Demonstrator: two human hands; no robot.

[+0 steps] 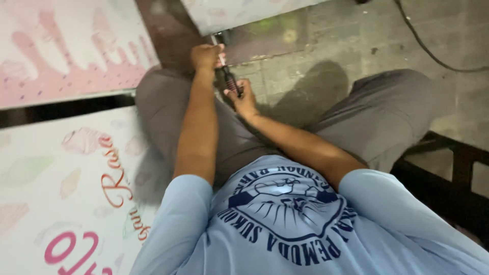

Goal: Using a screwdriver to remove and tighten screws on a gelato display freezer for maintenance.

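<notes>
Three printed sign panels here — a pink-and-white drip-pattern panel (pixel 66 48) top left, a big white panel (pixel 56 198) with pastel ice-cream shapes and pink-red lettering lower left, and a pale panel (pixel 239 12) up top.

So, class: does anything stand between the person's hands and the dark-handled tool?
Nothing visible does. The right hand is wrapped around the dark-handled tool, and the left hand grips near its upper end, by the panel edge.
</notes>
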